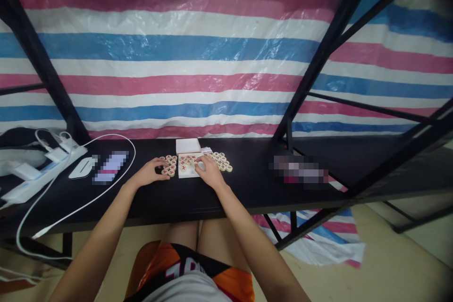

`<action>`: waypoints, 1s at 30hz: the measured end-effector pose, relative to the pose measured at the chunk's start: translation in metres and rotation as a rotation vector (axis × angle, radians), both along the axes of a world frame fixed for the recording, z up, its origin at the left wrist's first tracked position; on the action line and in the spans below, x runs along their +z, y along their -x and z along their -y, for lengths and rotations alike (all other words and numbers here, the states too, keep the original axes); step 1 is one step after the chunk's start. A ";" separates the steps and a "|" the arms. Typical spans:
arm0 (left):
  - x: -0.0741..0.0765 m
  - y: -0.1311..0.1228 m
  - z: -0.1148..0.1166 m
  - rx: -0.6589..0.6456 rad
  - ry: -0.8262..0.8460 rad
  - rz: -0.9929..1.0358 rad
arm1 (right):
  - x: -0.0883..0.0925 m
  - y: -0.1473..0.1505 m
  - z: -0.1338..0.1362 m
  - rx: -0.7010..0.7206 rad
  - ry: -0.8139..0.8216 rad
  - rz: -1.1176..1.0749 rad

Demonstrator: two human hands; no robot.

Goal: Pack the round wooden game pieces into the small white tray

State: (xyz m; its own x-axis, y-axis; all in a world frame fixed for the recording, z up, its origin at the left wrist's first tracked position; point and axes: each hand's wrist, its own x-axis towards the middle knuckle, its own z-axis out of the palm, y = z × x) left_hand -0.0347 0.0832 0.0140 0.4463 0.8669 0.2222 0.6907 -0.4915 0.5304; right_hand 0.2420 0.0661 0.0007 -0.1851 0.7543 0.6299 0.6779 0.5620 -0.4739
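On a black table point(247, 184) lies a small white box point(186, 171) with several round wooden game discs in it. Its white lid point(188, 145) stands just behind. A group of red-marked discs point(170, 164) lies left of the box, and a group of dark-marked discs point(221, 160) lies right of it. My left hand point(150, 173) rests by the red-marked group, fingers curled with the tips on a disc. My right hand point(208, 171) reaches over the box's right edge, fingers bent and pinched on a disc.
A white power strip point(38, 174) with plugs and cables sits at the far left, beside a white mouse point(80, 168) and a blurred phone point(110, 167). A blurred item point(300, 171) lies to the right. Black frame bars point(318, 66) rise behind, before a striped tarp.
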 end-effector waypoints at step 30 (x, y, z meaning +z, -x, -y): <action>-0.012 -0.080 0.091 0.132 -0.039 0.207 | -0.007 0.015 0.069 0.184 0.140 0.052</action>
State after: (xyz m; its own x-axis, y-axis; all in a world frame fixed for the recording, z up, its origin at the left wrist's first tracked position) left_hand 0.0449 -0.0081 0.0022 0.2716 0.9036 0.3314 0.6288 -0.4273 0.6496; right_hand 0.2266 -0.0027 -0.0058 -0.3566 0.7842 0.5078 0.5957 0.6095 -0.5230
